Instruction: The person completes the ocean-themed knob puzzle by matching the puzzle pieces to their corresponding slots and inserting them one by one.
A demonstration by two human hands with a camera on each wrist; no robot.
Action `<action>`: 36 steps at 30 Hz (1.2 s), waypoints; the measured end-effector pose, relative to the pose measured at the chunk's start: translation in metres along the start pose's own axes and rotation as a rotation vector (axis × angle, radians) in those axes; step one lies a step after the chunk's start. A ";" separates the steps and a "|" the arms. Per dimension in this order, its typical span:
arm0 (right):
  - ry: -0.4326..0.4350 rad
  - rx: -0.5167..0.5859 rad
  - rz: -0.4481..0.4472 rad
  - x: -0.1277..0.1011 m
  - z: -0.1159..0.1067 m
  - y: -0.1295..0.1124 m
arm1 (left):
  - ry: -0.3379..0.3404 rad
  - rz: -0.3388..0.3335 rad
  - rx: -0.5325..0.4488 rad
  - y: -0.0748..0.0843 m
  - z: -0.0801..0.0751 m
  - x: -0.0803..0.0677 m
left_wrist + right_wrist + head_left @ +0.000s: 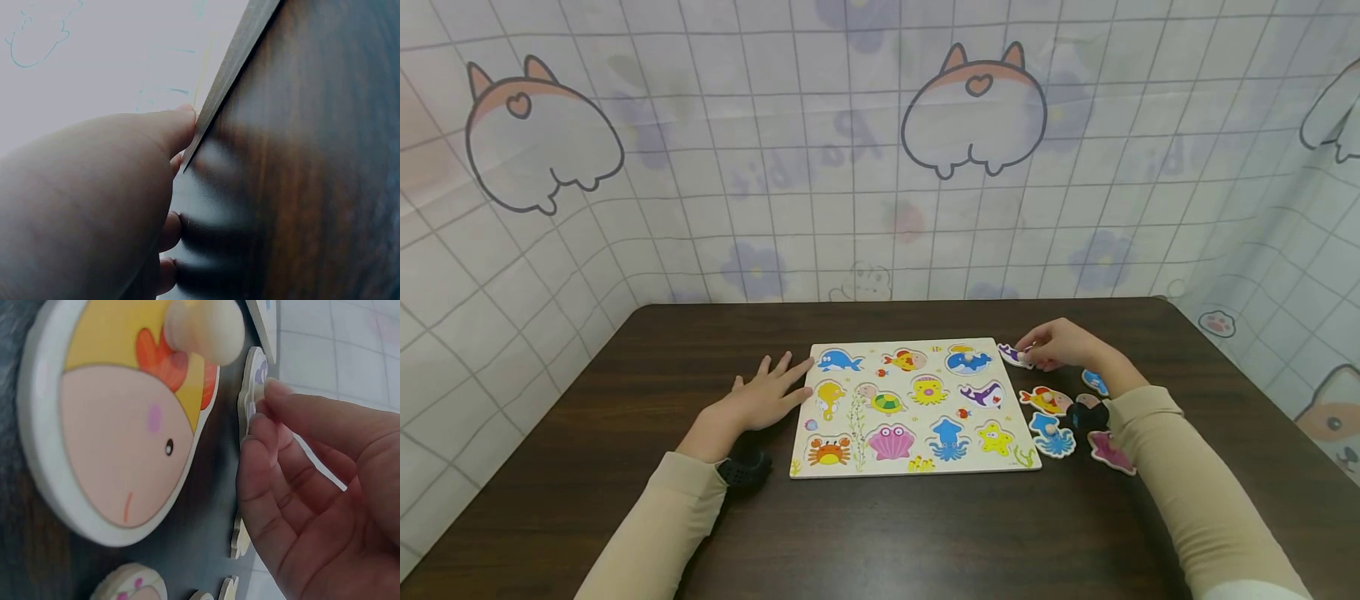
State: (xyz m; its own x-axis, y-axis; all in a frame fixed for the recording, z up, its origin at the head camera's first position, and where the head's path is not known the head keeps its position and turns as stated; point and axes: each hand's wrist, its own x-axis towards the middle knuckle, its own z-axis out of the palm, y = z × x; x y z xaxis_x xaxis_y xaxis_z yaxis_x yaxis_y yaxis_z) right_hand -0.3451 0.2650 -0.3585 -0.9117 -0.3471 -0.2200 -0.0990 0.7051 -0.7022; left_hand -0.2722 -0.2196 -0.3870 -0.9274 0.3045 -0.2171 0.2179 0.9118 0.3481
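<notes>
A white wooden puzzle board (880, 417) with printed sea animals lies on the table. My left hand (763, 398) rests at its left edge with fingers spread; the left wrist view shows the thumb (178, 128) against the board's edge. Beyond the board's upper right corner, my right hand (1060, 346) pinches a purple-and-white puzzle piece (1011, 356) between thumb and fingers. In the right wrist view, that piece (255, 378) stands edge-on at the fingertips, and the fingers hide its knob. A blue whale piece (977, 362) with a knob sits in the board's top row.
Right of the board lie several loose pieces: a yellow-and-red fish (1043, 400), a blue octopus-like piece (1054, 440), a pink piece (1111, 454) and a blue one (1094, 382) by the right wrist. The dark wooden table (880, 542) meets a patterned curtain (775, 225) behind.
</notes>
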 end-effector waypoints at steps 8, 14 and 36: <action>-0.005 -0.034 0.036 0.006 0.002 0.000 | -0.001 0.005 -0.002 -0.001 0.000 0.000; 0.009 -0.063 0.017 0.006 0.004 -0.002 | 0.002 0.008 -0.002 -0.001 0.000 0.000; 0.060 -0.189 -0.022 -0.003 0.004 -0.009 | -0.001 0.011 -0.006 0.000 -0.001 -0.001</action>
State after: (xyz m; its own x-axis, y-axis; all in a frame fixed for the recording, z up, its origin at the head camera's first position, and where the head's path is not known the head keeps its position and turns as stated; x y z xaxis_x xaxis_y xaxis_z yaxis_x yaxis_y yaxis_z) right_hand -0.3397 0.2571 -0.3538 -0.9302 -0.3300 -0.1609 -0.1869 0.8030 -0.5659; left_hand -0.2709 -0.2198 -0.3858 -0.9246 0.3149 -0.2143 0.2263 0.9067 0.3560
